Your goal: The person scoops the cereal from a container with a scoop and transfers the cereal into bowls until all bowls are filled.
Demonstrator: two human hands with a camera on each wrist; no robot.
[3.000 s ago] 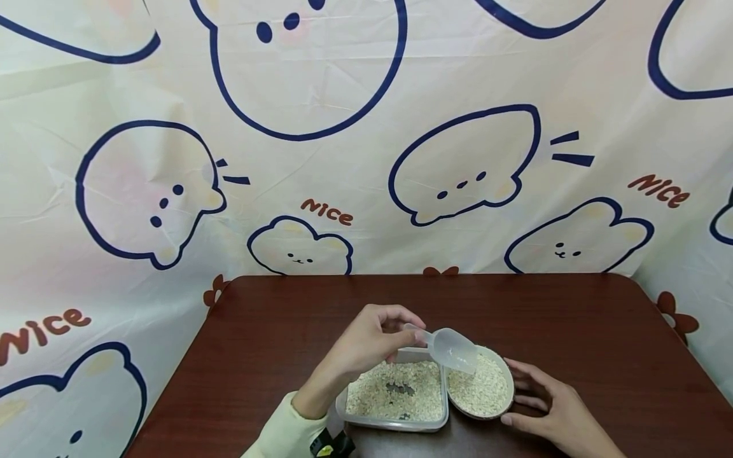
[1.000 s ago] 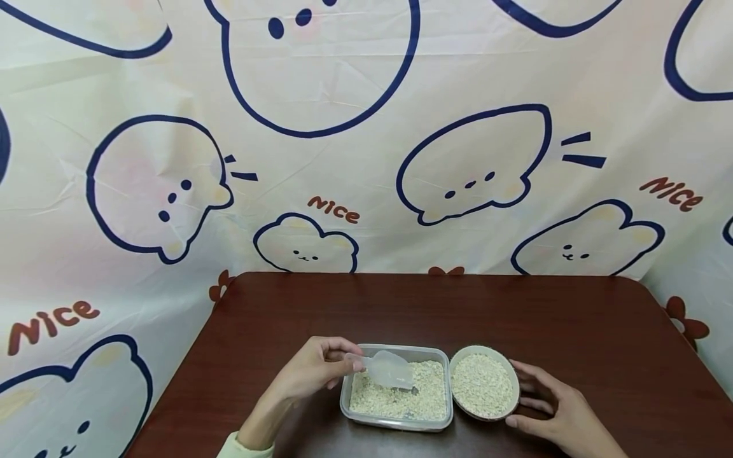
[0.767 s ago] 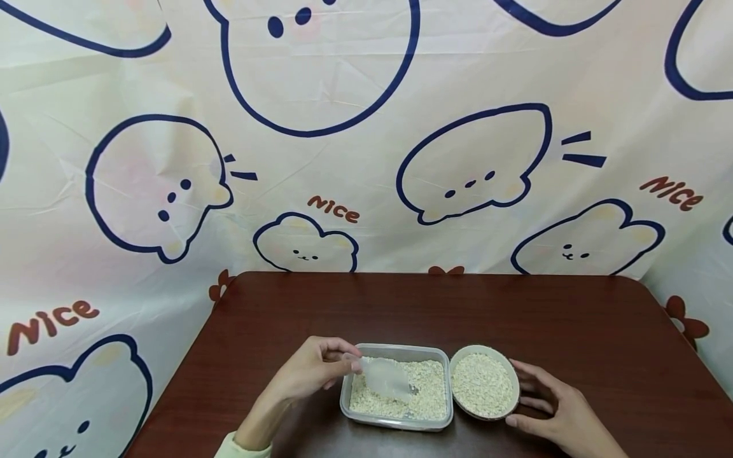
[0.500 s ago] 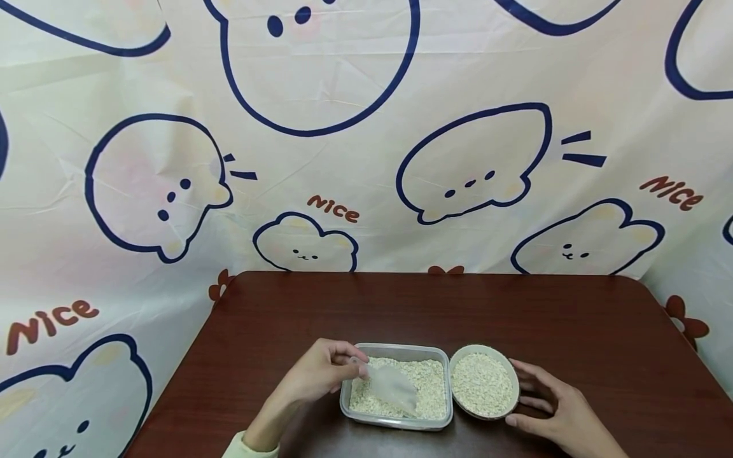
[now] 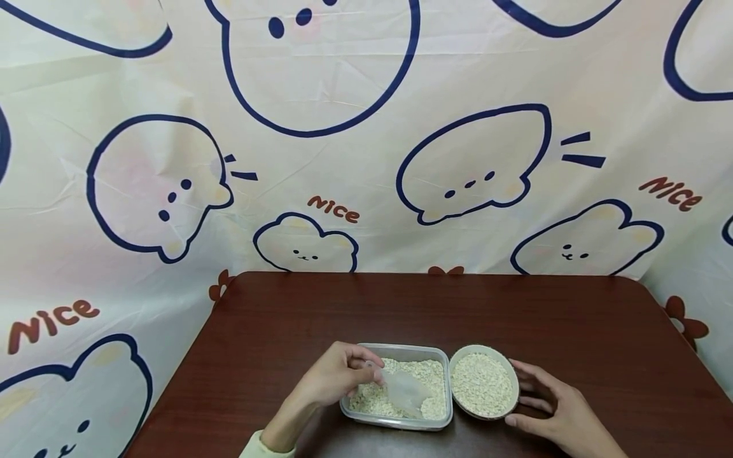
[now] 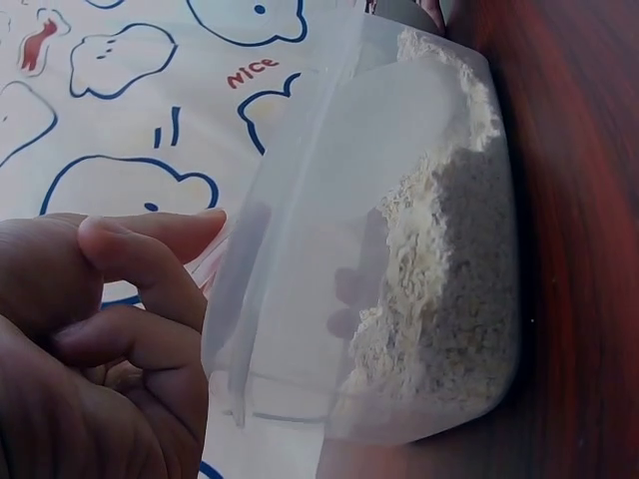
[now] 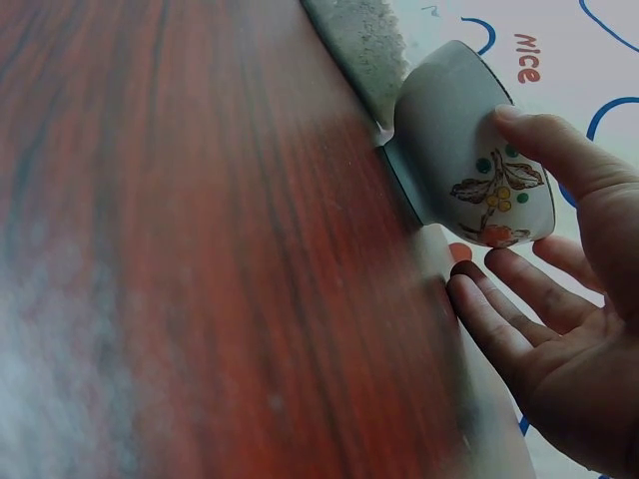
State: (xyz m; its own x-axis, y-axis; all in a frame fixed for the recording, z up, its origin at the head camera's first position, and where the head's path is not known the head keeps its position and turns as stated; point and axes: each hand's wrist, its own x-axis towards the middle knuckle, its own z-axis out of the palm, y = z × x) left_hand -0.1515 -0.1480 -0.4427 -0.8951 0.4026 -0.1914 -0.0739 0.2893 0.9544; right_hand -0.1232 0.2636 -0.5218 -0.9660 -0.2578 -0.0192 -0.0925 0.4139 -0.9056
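Observation:
In the head view, my left hand (image 5: 332, 376) pinches the handle of a translucent plastic scoop (image 5: 405, 392). The scoop's bowl tilts down into pale flakes like rolled oats (image 5: 434, 374), inside a clear rectangular container (image 5: 395, 422). Close by in the left wrist view stands that container's wall (image 6: 250, 299), with the fingers (image 6: 150, 259) next to it and the flakes heaped within. To the right, my right hand (image 5: 558, 407) steadies a small bowl (image 7: 449, 120) painted with leaves and berries, thumb and index finger touching its side. Similar flakes (image 5: 483, 383) fill it nearly to the rim.
Container and bowl stand side by side, almost touching, on a dark reddish-brown table (image 5: 321, 305). Behind the table's far edge hangs a white cloth (image 5: 355, 178) with blue cartoon outlines and the word "Nice".
Three seconds ago the scoop was tilted over the bowl. My left hand has brought it back left over the container, then dipped it into the flakes and pushed rightward. The right hand stays put.

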